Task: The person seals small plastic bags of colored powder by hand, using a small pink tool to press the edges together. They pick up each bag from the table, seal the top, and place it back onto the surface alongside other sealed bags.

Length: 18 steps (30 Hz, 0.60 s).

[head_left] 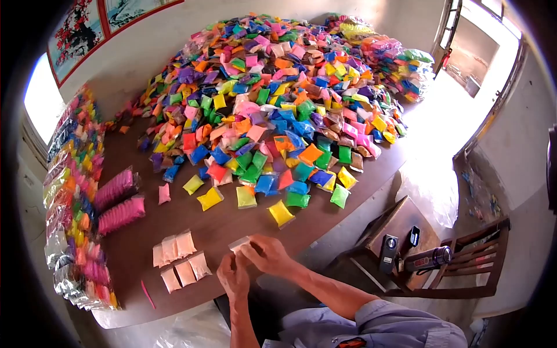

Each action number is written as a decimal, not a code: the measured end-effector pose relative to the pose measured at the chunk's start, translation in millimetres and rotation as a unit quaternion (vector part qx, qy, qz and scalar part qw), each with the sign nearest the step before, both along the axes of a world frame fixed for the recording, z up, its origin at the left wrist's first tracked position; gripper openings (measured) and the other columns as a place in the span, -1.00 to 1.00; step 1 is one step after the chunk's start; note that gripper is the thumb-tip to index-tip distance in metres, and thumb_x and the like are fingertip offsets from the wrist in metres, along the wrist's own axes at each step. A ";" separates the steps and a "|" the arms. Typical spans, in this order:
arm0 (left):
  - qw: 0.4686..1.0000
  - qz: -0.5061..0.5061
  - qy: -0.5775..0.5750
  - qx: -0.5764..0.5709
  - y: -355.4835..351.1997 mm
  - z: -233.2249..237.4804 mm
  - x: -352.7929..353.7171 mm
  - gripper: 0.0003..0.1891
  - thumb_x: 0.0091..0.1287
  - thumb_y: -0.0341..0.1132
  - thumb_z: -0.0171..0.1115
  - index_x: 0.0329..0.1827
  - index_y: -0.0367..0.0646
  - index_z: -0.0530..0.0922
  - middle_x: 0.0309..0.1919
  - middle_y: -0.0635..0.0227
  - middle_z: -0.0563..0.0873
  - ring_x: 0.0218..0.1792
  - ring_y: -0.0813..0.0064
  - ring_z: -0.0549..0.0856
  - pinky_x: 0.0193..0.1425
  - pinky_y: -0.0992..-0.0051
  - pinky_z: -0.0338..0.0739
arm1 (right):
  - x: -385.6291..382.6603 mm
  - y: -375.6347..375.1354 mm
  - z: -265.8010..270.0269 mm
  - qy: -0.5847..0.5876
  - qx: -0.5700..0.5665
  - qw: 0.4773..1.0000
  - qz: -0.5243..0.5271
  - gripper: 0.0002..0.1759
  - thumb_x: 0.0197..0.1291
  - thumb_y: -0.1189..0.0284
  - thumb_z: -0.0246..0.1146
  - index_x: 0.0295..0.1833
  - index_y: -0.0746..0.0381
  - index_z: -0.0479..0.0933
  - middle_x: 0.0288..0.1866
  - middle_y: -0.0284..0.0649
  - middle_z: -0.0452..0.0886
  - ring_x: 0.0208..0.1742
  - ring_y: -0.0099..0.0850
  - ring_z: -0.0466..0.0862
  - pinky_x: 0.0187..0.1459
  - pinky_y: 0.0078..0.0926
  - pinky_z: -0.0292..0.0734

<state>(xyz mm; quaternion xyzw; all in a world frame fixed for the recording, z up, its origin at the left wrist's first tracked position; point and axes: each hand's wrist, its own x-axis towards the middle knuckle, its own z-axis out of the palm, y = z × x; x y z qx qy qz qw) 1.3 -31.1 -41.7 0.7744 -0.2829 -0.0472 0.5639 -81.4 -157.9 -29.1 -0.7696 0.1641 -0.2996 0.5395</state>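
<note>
A small clear packet with pale peach filling (239,243) is pinched at the near edge of the table by my right hand (267,255), whose fingers are closed over its right side. Just below it, my left hand (234,277) is curled with the fingertips against the packet's lower part; the fingers partly hide the contact. To the left lie two short rows of similar peach packets, an upper row (174,248) and a lower row (185,272). A thin pink strip (148,294) rests farther left.
A big heap of colourful packets (255,110) covers the back of the brown table (139,243). Bundled packets (75,197) line the left edge, with pink stacks (120,214) beside them. At right, a wooden chair (476,261) stands by a stool holding a flask (426,259).
</note>
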 end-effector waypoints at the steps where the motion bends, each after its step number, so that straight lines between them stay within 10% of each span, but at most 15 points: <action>1: 1.000 -0.002 0.000 0.002 -0.1 -1.0 0.4 -0.75 0.55 -0.27 0.28 -0.22 -0.31 0.63 -0.48 0.11 0.67 -0.48 0.39 0.57 -0.33 0.35 0.49 | -0.1 0.2 0.3 0.006 0.006 1.000 -0.001 -0.74 0.52 0.25 0.25 -0.05 0.26 0.60 -0.20 0.00 0.71 -0.19 0.03 0.75 -0.20 -0.16 0.62; 18: 0.995 -0.012 0.079 -0.056 5.3 1.5 4.8 -0.76 0.60 -0.28 0.25 -0.22 -0.25 0.64 -0.44 0.46 0.62 -0.36 0.66 0.49 -0.26 0.54 0.40 | 1.9 2.1 -7.9 -0.021 -0.053 0.998 0.000 -0.79 0.46 0.32 0.31 -0.04 0.27 0.61 -0.26 0.01 0.71 -0.27 0.05 0.73 -0.26 -0.14 0.63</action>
